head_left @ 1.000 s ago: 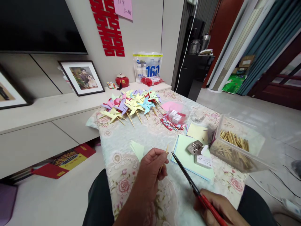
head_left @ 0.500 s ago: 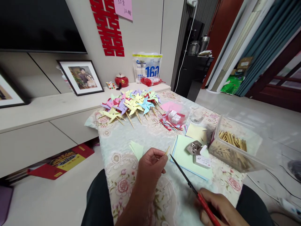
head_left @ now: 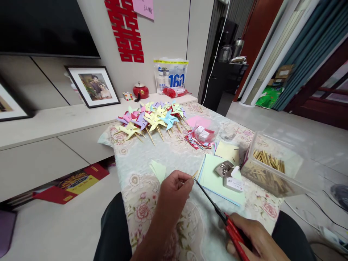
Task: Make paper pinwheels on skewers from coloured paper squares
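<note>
Head view: over a floral-clothed worktop, the left hand has its grip pinched closed on a thin wooden stick, just left of the green paper sheets; the right hand grips red-handled scissors, whose blade tip meets the stick.

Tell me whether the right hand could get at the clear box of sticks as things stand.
Probably yes, once freed: the right hand is shut on the red-handled scissors. The clear box of sticks sits open-topped on that side, nothing between them.
</note>
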A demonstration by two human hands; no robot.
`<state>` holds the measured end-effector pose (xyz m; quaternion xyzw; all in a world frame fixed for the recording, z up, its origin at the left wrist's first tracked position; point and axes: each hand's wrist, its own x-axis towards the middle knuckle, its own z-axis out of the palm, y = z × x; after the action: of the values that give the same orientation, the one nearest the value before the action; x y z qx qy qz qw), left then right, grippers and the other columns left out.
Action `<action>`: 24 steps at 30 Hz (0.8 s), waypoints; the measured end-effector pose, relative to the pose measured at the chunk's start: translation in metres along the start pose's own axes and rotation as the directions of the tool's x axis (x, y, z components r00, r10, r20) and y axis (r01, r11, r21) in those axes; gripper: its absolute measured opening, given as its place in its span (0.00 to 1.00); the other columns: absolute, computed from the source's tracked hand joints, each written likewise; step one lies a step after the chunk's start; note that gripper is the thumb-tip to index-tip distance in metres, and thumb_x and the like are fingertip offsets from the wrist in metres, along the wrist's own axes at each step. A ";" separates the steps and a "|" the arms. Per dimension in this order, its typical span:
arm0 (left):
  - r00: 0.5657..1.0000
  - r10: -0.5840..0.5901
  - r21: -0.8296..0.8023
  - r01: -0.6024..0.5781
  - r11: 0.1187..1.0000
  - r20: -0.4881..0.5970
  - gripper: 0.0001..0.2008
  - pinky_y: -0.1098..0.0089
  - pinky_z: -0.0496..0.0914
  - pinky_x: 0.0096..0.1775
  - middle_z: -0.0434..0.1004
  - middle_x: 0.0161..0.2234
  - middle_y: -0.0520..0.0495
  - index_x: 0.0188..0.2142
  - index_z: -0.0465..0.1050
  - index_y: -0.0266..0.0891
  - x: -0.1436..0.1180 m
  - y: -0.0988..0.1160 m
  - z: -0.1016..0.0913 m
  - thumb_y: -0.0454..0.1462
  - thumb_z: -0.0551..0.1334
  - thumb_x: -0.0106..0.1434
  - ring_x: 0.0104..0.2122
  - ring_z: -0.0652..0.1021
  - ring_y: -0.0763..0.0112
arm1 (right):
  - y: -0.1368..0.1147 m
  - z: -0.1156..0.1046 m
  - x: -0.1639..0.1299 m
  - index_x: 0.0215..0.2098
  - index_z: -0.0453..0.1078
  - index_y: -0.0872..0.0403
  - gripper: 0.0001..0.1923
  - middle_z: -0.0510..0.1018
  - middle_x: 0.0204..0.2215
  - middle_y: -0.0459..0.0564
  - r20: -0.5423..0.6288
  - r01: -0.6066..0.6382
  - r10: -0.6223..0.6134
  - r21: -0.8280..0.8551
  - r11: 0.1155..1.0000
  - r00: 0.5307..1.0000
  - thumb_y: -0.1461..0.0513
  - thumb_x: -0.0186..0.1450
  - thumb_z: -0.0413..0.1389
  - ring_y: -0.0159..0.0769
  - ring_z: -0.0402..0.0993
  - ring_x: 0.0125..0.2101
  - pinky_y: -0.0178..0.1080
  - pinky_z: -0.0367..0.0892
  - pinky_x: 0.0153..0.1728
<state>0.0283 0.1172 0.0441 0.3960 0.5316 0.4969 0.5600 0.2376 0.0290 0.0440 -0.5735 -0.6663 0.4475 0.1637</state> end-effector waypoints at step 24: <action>0.990 -0.123 0.019 0.122 0.992 0.074 0.09 0.77 0.56 0.19 0.63 0.15 0.58 0.24 0.70 0.39 -0.005 -0.004 -0.008 0.40 0.67 0.50 0.15 0.63 0.80 | -0.012 -0.009 0.006 0.33 0.71 0.52 0.12 0.80 0.28 0.48 0.008 -0.038 0.039 -0.087 0.995 0.999 0.52 0.66 0.57 0.37 0.75 0.28 0.32 0.64 0.27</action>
<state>0.0216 0.1107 0.0403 0.3851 0.5370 0.4425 0.6062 0.2352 0.0384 0.0568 -0.5905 -0.6750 0.4239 0.1267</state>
